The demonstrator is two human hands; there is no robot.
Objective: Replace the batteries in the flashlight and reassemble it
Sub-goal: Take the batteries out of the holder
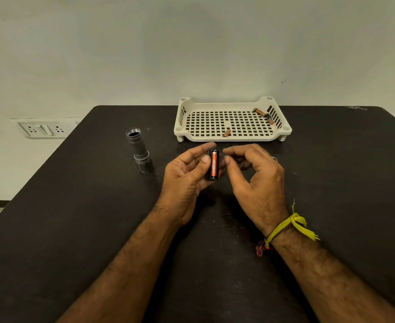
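Observation:
My left hand (187, 173) grips a black battery holder (209, 169) upright between thumb and fingers. An orange battery (214, 164) sits in the slot facing me. My right hand (254, 178) hovers just right of the holder. Its fingers are loosely curled, its thumb tip is at the holder's side, and nothing shows in its grasp. The grey flashlight body (138, 149) stands apart on the table to the left, head down, with its open threaded end up.
A white perforated tray (232, 136) sits behind my hands. One brown battery (226, 133) lies at its front and two more (264, 115) lie at its back right. The black table (75, 229) ends at a wall with a socket plate (43, 129) on the left.

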